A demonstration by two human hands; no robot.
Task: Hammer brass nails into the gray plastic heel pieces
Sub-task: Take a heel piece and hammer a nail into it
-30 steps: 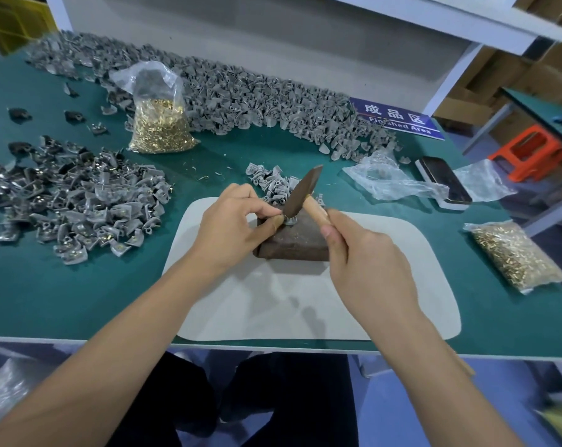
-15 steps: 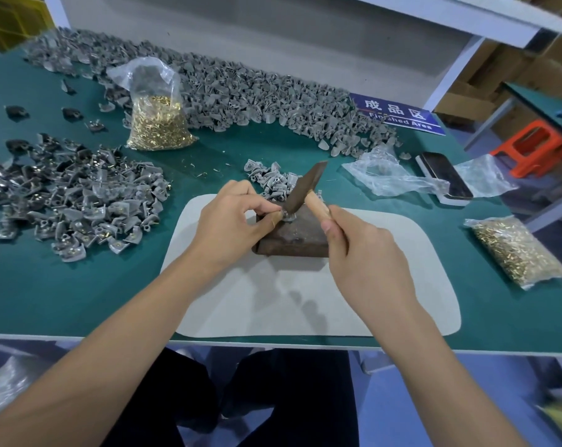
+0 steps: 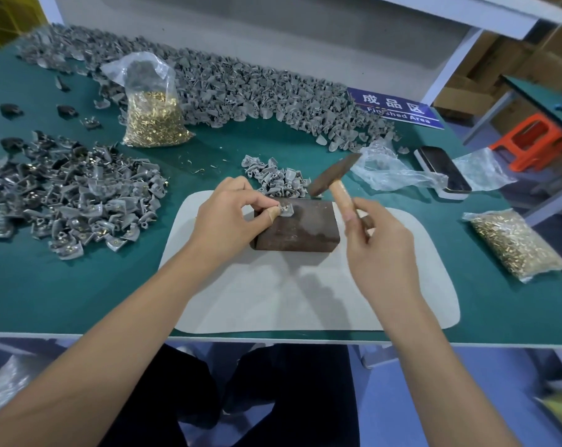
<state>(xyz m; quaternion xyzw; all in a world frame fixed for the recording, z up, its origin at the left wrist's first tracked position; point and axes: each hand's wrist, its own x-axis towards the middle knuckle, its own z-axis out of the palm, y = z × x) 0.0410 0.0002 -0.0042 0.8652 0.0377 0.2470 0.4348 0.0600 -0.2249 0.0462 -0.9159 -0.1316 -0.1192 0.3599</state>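
Left hand (image 3: 228,217) pinches a small, light, stiff heel piece (image 3: 285,210) by its edge on the block (image 3: 297,227); right hand (image 3: 379,243) grips the raised hammer (image 3: 332,177).

left hand (image 3: 231,217): fingers pinched, forearm extended | right hand (image 3: 379,243): fingers curled, raised

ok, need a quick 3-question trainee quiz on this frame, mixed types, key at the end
1. True or false: the hammer head is resting on the heel piece.
2. Which hand holds the heel piece on the metal block? A) left hand B) right hand C) neither
3. Fill in: the block sits on a white ____.

Key: 1. false, it is raised off to the right; 2. A, it pinches the piece; 3. mat.
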